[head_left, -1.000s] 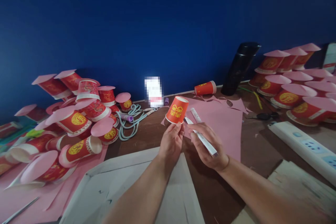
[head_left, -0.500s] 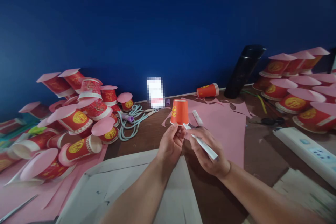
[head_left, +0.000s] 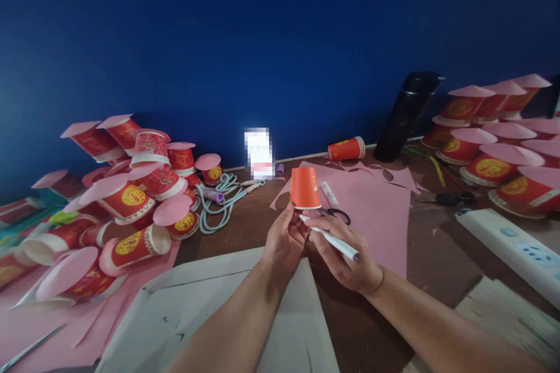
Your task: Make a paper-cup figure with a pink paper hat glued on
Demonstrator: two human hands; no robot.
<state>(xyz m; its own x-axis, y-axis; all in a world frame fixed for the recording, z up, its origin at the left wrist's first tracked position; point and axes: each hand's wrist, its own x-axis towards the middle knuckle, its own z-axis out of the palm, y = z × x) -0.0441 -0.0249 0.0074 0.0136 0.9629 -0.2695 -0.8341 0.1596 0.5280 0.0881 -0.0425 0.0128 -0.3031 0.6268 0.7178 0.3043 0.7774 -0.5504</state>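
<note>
My left hand (head_left: 283, 240) pinches the rim of an upside-down red paper cup (head_left: 305, 187) and holds it up over the brown table. Its plain red side faces me. My right hand (head_left: 345, 250) is closed round a white pen (head_left: 329, 237), whose tip points at the cup's rim, close to my left fingers. Black scissors (head_left: 336, 214) lie on a pink paper sheet (head_left: 376, 210) just behind my hands.
Heaps of red cups with pink paper lids lie at the left (head_left: 126, 198) and stand at the right (head_left: 485, 157). A black bottle (head_left: 405, 116) leans on the blue wall. A white power strip (head_left: 507, 245) lies at the right, white cardboard (head_left: 210, 315) at the front, a teal cord (head_left: 221, 198) behind.
My left hand has turned the cup upright-inverted and rotated it, so the yellow print is gone from view. The pen has tipped flatter, its tip nearer the cup's rim.
</note>
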